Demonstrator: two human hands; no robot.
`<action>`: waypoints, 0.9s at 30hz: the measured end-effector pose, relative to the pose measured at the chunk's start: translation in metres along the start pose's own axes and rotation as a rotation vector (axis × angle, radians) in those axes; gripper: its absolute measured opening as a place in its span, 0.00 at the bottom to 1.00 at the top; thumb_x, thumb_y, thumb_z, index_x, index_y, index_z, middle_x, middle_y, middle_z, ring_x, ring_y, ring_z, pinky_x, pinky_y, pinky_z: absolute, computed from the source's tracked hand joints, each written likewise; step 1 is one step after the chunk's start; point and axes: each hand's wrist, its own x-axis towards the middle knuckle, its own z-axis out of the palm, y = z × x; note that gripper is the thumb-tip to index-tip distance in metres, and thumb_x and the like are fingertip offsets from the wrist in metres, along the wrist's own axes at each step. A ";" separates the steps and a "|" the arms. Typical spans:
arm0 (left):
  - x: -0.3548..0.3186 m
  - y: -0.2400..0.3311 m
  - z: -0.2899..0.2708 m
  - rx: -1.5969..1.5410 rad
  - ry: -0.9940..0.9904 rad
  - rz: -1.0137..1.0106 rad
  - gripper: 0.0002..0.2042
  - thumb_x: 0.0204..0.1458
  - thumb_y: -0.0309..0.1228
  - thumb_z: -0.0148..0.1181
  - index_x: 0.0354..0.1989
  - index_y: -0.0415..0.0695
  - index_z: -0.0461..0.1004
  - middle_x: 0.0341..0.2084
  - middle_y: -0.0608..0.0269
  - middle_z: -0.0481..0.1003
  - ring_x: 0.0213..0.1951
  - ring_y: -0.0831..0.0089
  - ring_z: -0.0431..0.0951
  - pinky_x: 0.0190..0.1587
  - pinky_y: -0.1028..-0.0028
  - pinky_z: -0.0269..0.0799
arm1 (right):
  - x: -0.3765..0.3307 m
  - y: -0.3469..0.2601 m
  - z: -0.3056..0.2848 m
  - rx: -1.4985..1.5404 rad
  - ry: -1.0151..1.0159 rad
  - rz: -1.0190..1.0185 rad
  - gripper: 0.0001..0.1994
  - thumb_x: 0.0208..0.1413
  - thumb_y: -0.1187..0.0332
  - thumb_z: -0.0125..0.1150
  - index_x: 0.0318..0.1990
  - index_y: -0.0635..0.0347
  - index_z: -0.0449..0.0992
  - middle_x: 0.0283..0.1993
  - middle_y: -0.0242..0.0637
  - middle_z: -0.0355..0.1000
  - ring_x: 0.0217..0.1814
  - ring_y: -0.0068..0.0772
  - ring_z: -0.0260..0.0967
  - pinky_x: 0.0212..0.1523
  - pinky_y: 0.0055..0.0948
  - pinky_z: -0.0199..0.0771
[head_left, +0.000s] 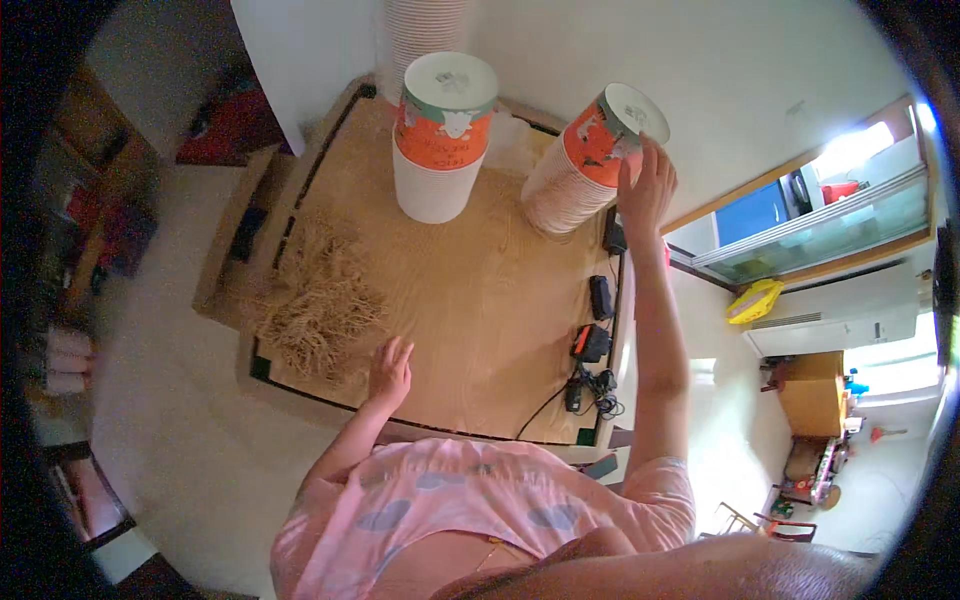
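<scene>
- Right hand (648,188) first: from my remote seat I see it raised at the far right of the worktop (475,300), its fingers touching the upper edge of the right-hand stack of paper cups (580,165). I cannot tell whether they grip it.
- Left hand (391,372) is released, fingers loosely bent, near the worktop's front edge and just beside a heap of tan, stringy shreds (322,290).
- That right-hand stack stands at the back right, cups nested with their closed ends up, the top one orange, green and white. It slants in my view, but the lens bends things, so I cannot say whether it truly leans.
- I see a matching left-hand stack (445,140) apart from it, near the back edge, and a white ribbed column (427,28) behind that.
- Along the right edge I find a black power adapter (600,297), an orange-and-black block (592,343) and a tangle of black cable (603,395).
</scene>
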 end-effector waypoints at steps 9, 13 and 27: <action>0.134 -0.006 -0.093 -0.078 0.239 -0.101 0.20 0.49 0.26 0.48 0.52 0.39 0.58 0.50 0.47 0.62 0.51 0.54 0.64 0.50 0.63 0.62 | -0.111 -0.116 0.071 0.680 -0.198 0.452 0.07 0.49 0.72 0.54 0.36 0.63 0.72 0.35 0.41 0.70 0.38 0.35 0.67 0.42 0.31 0.65; 0.243 0.008 -0.127 -0.457 0.324 -0.164 0.18 0.49 0.27 0.51 0.49 0.37 0.63 0.43 0.50 0.69 0.44 0.61 0.70 0.46 0.69 0.65 | -0.075 -0.129 0.122 0.998 -0.174 0.598 0.07 0.51 0.71 0.54 0.35 0.64 0.72 0.31 0.32 0.70 0.34 0.22 0.65 0.35 0.21 0.65; 0.387 -0.059 -0.103 -1.077 0.322 -0.436 0.05 0.49 0.27 0.53 0.31 0.38 0.71 0.22 0.62 0.72 0.21 0.76 0.70 0.21 0.77 0.65 | -0.054 -0.113 0.207 1.205 -0.376 0.977 0.10 0.48 0.67 0.57 0.31 0.65 0.76 0.26 0.34 0.72 0.28 0.23 0.66 0.29 0.24 0.67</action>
